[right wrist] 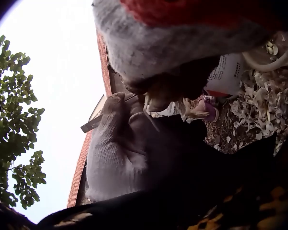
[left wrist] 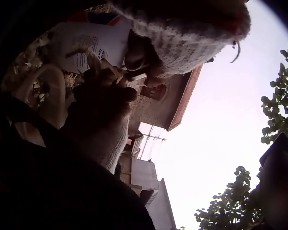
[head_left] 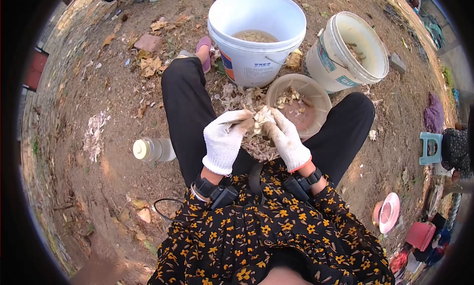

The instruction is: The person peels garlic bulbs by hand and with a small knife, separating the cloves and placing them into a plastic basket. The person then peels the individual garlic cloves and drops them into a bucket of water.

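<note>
Both hands wear white knit gloves with soiled fingertips and meet above a heap of papery garlic skins (head_left: 259,148). Between them is garlic (head_left: 259,121), pale cloves with loose skin. My left hand (head_left: 221,143) pinches it from the left with thumb and fingers. From the other side my right hand (head_left: 288,143) grips it with curled fingers. A flat grey strip (right wrist: 90,124) shows beside the left fingers in the right wrist view; I cannot tell whether a hand holds it. Just beyond the right hand stands a round basin (head_left: 323,100) with garlic cloves (head_left: 287,98).
A large white bucket (head_left: 252,70) with cloves in liquid stands ahead. To its right is a second, tilted bucket (head_left: 321,63). A lidded clear jar (head_left: 155,150) lies at left. Farther right are a pink hat (head_left: 390,212) and a blue stool (head_left: 430,148).
</note>
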